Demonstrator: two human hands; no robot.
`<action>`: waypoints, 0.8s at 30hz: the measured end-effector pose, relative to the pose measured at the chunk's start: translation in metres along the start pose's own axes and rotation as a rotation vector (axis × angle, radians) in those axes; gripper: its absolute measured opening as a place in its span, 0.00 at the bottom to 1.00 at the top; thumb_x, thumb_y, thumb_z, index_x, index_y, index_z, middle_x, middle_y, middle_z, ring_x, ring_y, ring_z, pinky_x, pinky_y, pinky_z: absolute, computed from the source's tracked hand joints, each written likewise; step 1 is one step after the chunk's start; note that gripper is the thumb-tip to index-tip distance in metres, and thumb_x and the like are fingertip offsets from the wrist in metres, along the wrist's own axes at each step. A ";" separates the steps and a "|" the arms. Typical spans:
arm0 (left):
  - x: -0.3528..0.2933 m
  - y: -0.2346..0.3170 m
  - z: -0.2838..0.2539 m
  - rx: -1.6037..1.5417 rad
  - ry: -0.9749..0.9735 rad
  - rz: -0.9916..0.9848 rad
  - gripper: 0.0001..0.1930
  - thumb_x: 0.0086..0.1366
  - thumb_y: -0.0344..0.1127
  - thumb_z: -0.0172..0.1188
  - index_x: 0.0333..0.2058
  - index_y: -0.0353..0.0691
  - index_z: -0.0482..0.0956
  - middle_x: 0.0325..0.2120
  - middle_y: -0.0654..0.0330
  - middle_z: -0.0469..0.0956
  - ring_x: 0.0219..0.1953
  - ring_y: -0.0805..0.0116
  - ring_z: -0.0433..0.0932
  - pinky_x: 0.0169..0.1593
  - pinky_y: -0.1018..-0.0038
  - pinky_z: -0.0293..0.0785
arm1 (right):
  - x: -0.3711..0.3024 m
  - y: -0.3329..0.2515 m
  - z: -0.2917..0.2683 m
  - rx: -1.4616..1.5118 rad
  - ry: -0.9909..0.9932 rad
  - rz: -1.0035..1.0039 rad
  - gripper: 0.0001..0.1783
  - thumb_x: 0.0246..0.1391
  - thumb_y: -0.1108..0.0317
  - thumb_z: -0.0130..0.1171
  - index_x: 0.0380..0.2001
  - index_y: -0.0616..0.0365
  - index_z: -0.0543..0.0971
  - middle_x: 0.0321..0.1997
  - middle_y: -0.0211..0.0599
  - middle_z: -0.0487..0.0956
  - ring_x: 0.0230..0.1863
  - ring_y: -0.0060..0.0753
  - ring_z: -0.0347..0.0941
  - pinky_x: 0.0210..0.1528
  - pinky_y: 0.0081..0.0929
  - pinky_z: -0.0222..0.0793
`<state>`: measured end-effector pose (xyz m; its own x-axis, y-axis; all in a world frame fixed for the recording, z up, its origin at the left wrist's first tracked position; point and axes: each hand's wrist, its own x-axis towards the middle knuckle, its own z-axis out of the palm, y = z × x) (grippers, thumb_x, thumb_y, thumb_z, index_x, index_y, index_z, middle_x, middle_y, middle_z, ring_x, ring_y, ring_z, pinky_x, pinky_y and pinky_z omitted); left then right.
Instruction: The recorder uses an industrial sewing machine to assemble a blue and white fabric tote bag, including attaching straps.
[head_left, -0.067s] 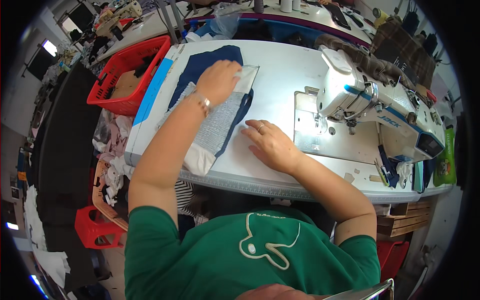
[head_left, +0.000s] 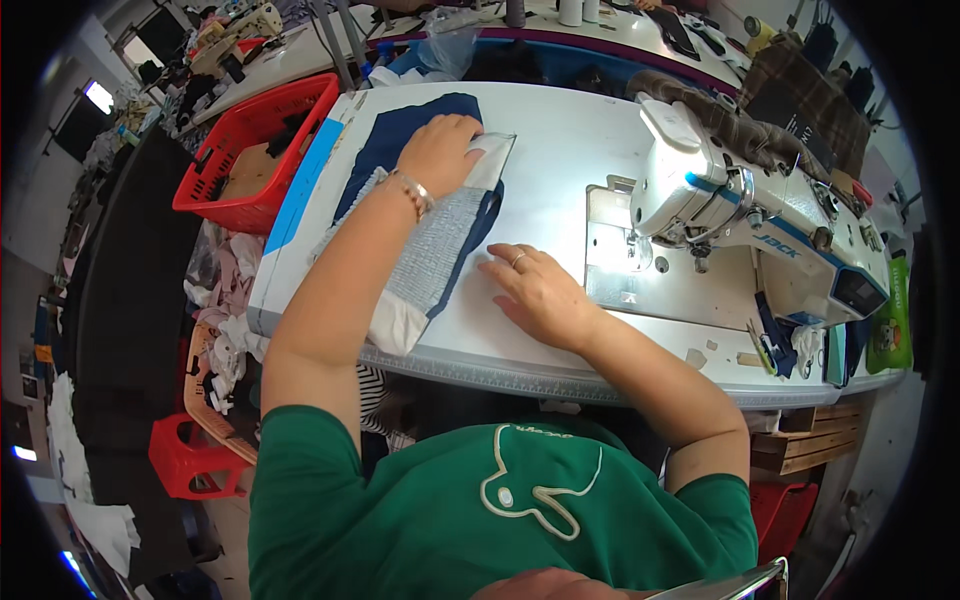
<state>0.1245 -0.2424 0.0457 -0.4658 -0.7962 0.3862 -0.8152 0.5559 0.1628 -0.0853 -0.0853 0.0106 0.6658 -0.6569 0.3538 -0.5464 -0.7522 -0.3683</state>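
Note:
On the white sewing table [head_left: 545,130], toward the left, lies a stack of fabric: a navy piece [head_left: 385,140], a grey gathered panel [head_left: 425,255] and white cloth [head_left: 395,322] at its near end. My left hand [head_left: 438,158] rests on the far part of the stack, palm down, fingers laid over the navy and white cloth without gripping. Some of its fingertips are hard to see. To the right of the stack, my right hand [head_left: 545,297] lies open on the tabletop, fingers apart and holding nothing. Its fingertips point toward the navy edge of the stack but stay off it.
A white sewing machine [head_left: 740,195] with its metal plate [head_left: 612,245] stands at the right. Near it lie scissors [head_left: 765,345] and fabric scraps [head_left: 697,356]. Beyond the table's left edge sits a red basket [head_left: 255,205]. A blue bin [head_left: 600,70] is behind the table.

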 end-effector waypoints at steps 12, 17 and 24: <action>0.024 -0.039 -0.003 -0.470 0.045 -0.141 0.13 0.72 0.43 0.58 0.48 0.41 0.78 0.44 0.57 0.83 0.44 0.65 0.80 0.50 0.68 0.74 | -0.008 0.010 0.018 0.111 0.029 -0.024 0.23 0.52 0.70 0.65 0.53 0.60 0.76 0.59 0.43 0.76 0.62 0.47 0.71 0.63 0.42 0.67; -0.041 -0.007 -0.105 -0.401 0.642 0.040 0.08 0.76 0.36 0.55 0.45 0.38 0.75 0.35 0.62 0.76 0.34 0.75 0.73 0.40 0.76 0.71 | -0.003 0.001 -0.001 0.422 0.069 0.161 0.33 0.56 0.64 0.69 0.63 0.60 0.70 0.61 0.50 0.74 0.63 0.52 0.71 0.66 0.44 0.68; -0.076 0.066 -0.174 0.287 1.186 0.410 0.09 0.79 0.34 0.50 0.45 0.33 0.66 0.33 0.58 0.72 0.30 0.76 0.73 0.35 0.82 0.73 | 0.011 -0.067 -0.011 0.713 0.082 0.052 0.55 0.48 0.58 0.78 0.73 0.55 0.57 0.66 0.51 0.71 0.66 0.50 0.69 0.67 0.41 0.67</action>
<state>0.1659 -0.1039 0.1850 -0.2302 0.2004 0.9523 -0.7993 0.5192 -0.3025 -0.0470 -0.0423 0.0492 0.5921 -0.7139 0.3738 -0.0928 -0.5211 -0.8484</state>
